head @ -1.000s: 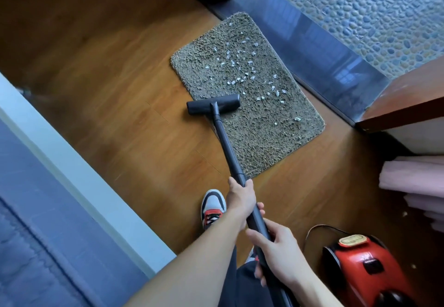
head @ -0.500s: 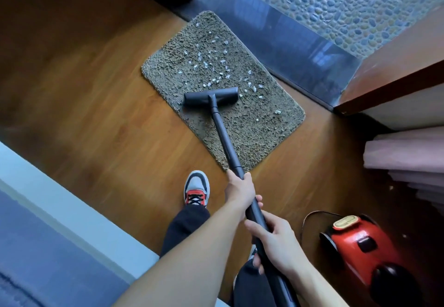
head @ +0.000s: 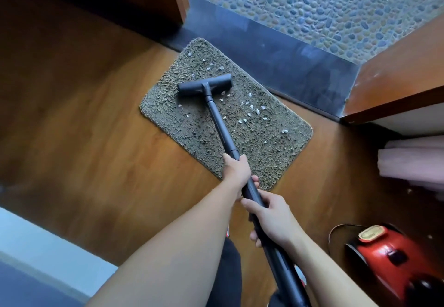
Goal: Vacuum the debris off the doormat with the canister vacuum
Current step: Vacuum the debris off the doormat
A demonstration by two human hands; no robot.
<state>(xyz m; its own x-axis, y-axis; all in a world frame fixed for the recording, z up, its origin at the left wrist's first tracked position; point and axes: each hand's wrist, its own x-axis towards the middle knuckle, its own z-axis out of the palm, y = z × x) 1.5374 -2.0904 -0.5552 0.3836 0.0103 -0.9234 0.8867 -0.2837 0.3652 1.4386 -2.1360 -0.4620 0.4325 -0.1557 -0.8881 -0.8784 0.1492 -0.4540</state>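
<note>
The doormat point(head: 252, 143) lies diagonally on the wooden floor point(head: 96, 126). Its far corner is close to the dark threshold strip point(head: 276, 59), beyond which the pebble paving point(head: 312, 6) begins. Left of the mat the floor runs open and bare as far as a pale ledge point(head: 36, 241) at the near-left edge. The right side is tighter, with a wooden panel point(head: 396, 78) jutting in at the threshold's end, a stack of pink cloth point(head: 413, 162) below it, and the red canister point(head: 394, 256) on the floor at the near right, well apart from the mat.

The vacuum head point(head: 204, 86) sits flat on the mat's far-left part. Its dark wand point(head: 219, 124) slopes back over the mat's near corner to the person. The left grip point(head: 236, 171) is clamped round the wand further forward, and the right grip point(head: 271, 217) is wrapped round it just behind.

The mat is shaggy and grey-brown. The white debris point(head: 251, 107) lies mostly right of the wand, scattered toward the mat's right corner. A few flecks sit ahead of the head near the far corner, and only a couple lie left of the wand.
</note>
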